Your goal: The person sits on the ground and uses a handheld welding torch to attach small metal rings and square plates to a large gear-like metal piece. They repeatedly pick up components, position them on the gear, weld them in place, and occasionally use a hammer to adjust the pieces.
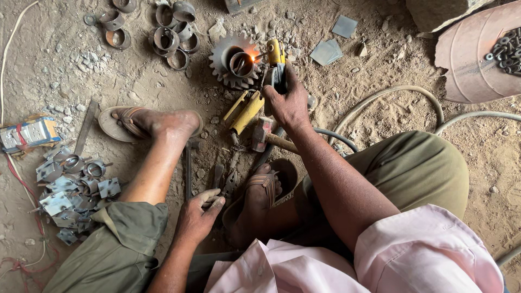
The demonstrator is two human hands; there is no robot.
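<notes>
My right hand (288, 100) grips a yellow-handled welding electrode holder (275, 57). Its tip touches a short metal ring (241, 64) that sits inside a toothed steel sprocket (234, 58) on the dirt, where a small orange glow shows. My left hand (199, 215) rests low between my knees, fingers curled around a thin metal piece (210, 202) next to pliers (230, 182) on the ground. A second yellow holder (244, 111) and a hammer (268, 135) lie just below my right hand.
Several cut pipe rings (171, 32) lie at the top left. A heap of small welded brackets (73, 187) lies by my left knee. My sandalled feet (146, 122) flank the tools. Grey hoses (391, 97) curve at right beside a rusty pan with washers (477, 59).
</notes>
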